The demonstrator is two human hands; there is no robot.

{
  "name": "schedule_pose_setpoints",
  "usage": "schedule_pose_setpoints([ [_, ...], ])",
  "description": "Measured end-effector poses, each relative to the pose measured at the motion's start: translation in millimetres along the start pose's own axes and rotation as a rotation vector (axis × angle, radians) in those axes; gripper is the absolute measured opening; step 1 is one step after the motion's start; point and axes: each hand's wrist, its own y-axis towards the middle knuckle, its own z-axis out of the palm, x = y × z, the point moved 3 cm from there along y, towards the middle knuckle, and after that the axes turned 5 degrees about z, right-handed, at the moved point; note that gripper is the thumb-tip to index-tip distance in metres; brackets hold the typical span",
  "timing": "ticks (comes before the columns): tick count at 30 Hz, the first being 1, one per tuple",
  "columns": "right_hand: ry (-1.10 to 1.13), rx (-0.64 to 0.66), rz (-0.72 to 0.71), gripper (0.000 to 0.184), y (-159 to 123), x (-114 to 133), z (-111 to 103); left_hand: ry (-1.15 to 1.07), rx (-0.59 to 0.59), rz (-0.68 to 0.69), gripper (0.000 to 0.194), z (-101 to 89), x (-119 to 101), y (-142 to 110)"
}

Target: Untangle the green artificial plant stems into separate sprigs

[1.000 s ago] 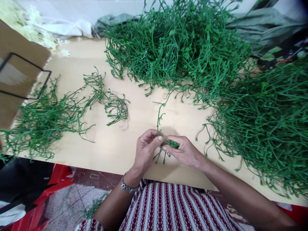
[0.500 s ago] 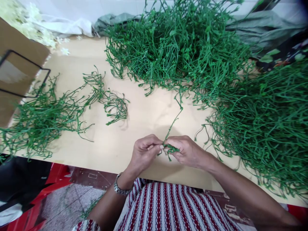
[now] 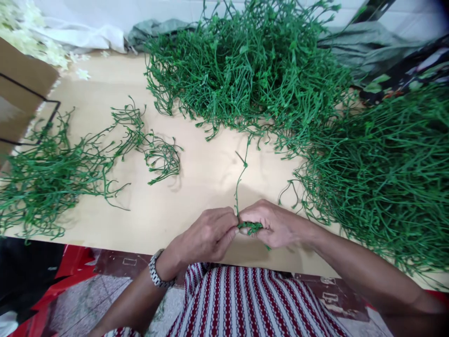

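Near the table's front edge my two hands meet over a thin green plastic-looking stem (image 3: 237,187), which stretches from my fingers away across the table. My left hand (image 3: 210,232), a metal watch on its wrist, pinches the stem's near end between thumb and fingers. Closed around a small bunch of green sprigs (image 3: 251,228) is my right hand (image 3: 271,223), its fingertips touching those of the left. The exact joint between stem and bunch is hidden by the fingers.
Big heaps of green stems lie at the back (image 3: 245,79) and on the right (image 3: 382,182). A smaller pile (image 3: 52,178) and a loose clump (image 3: 163,159) lie on the left. Beyond are a cardboard box (image 3: 24,79), a black wire frame (image 3: 52,101) and pale flowers (image 3: 31,42).
The stem swung right, then back to nearly straight ahead. Both hands came slightly closer to my body, and the left hand turned over with its knuckles up, its elbow moving outward.
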Motion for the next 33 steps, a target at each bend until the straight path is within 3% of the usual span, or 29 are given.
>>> schedule_pose_setpoints([
  [7, 0.141, 0.210, 0.104, 0.018, -4, -2, 0, 0.158, 0.174, 0.118, 0.015, 6.6, -13, 3],
  [11, 0.202, 0.289, 0.101, 0.022, -7, 0, 1, 0.145, 0.168, 0.144, 0.016, 6.0, -9, 1],
  [14, 0.226, 0.309, 0.045, 0.022, -10, 3, -2, -0.067, 0.114, 0.072, 0.017, -0.2, 1, 0],
  [16, 0.204, 0.219, 0.098, 0.020, -12, 0, -6, -0.319, -0.032, -0.055, 0.016, -5.8, 9, 1],
  [18, 0.242, 0.055, 0.200, 0.013, -12, -6, -10, -0.599, -0.269, -0.224, 0.012, -8.2, 18, 0],
  [21, 0.507, -0.191, 0.230, 0.019, -8, -12, -9, -0.924, -0.607, -0.419, 0.003, 0.2, 27, -2],
  [23, 0.736, -0.287, 0.195, 0.026, -3, -13, -1, -1.042, -0.739, -0.475, 0.002, 10.9, 29, -3],
  [28, 1.142, -0.424, 0.189, 0.032, 9, -9, 26, -1.125, -0.912, -0.506, 0.006, 32.0, 28, 0],
  [33, 1.079, -0.509, 0.185, 0.034, 9, -6, 31, -1.114, -0.972, -0.535, 0.006, 39.6, 21, 5],
])
